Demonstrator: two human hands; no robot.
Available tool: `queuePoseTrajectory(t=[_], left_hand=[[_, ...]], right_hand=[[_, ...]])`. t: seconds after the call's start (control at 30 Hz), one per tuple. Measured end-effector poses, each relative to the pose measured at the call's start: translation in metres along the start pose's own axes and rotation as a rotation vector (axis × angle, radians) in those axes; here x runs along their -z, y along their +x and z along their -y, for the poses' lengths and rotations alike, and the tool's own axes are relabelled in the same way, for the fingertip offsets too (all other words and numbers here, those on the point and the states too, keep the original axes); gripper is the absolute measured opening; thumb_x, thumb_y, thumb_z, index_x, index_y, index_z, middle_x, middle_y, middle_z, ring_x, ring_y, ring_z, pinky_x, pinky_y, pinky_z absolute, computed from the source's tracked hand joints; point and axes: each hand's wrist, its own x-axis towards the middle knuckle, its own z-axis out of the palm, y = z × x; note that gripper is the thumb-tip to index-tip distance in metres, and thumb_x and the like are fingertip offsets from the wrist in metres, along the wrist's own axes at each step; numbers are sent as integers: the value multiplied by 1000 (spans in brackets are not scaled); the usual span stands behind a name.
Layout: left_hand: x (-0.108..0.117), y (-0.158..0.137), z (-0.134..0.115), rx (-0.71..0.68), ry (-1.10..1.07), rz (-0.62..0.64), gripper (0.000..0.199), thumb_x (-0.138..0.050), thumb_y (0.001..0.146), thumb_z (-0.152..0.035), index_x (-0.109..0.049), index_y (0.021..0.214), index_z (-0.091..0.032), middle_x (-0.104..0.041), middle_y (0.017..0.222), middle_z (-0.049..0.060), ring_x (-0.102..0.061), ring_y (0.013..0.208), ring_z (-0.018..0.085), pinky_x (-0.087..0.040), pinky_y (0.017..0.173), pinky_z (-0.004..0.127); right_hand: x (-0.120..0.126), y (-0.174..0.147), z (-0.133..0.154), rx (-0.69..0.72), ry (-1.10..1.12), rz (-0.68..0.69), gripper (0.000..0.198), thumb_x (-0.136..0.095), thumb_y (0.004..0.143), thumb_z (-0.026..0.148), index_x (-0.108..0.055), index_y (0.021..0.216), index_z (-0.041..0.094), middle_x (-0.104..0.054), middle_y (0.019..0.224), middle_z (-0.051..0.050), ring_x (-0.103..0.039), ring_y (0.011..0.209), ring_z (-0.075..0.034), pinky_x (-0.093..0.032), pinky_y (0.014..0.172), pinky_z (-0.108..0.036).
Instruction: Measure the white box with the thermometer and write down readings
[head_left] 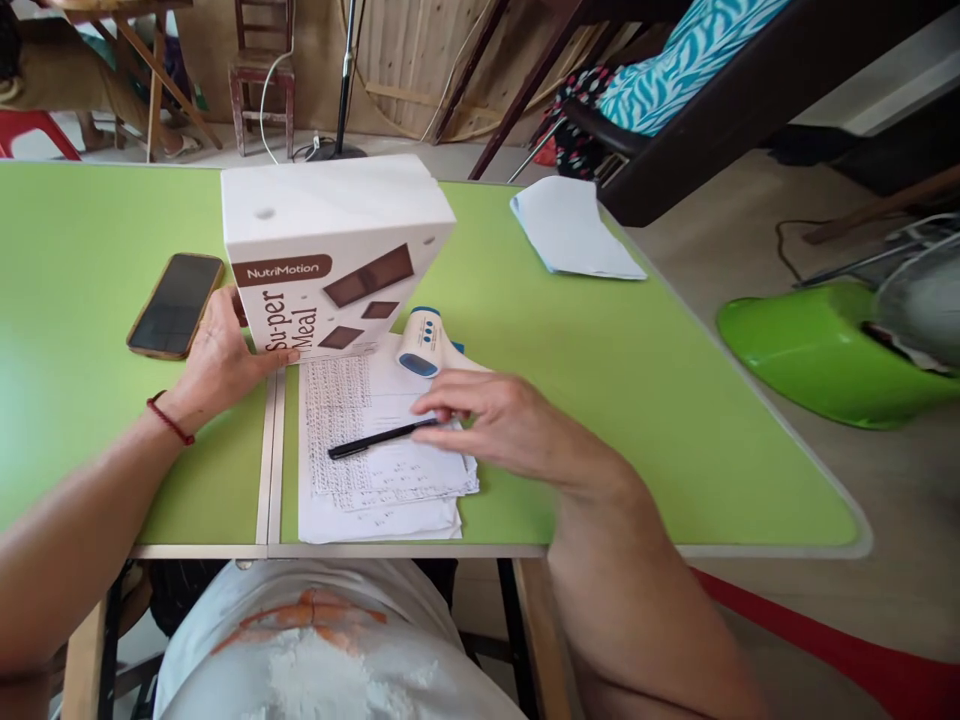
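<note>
My left hand [219,345] grips a white box [330,270] marked "NutriMotion Su-per Meal" at its lower left edge, thumb across the front. The box stands slightly tilted on the green table. My right hand [502,425] is over the papers, with the end of a black pen [379,438] between its thumb and fingers. Under the pen lie stacked sheets of paper [390,510] covered in handwriting. A white and blue handheld thermometer [421,345] rests just beyond my right fingers, beside the box.
A smartphone [176,305] lies left of the box on the green table [637,440]. More folded paper [574,230] sits near the far right edge. A green plastic container [817,350] is right of the table. A wooden chair [261,80] stands behind; a person's legs show at far left.
</note>
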Motion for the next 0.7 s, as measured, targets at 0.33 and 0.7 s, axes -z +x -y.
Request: queuePoseTrajectory(t=[0.33,0.7], left_hand=[[37,-5,-51,-39,431,767,54,-59,95,-47,-45,52,-18,-45,47,0,-35,42,11,-25,47,27],[11,-32,-71,-448,267,777,51,-60,101,-39,-56,148,-19,-53,53,-3,-51,49,17,-26,50,26]], right_hand=[[-9,2,12,-121,441,-336,10,-65,72,17,-58,73,24,-59,60,5,-51,50,-10,-40,47,-26],[-46,17,26,-319,761,-371,10,-64,66,23,-54,69,24,-55,56,6,-46,48,-10,-39,46,-26]])
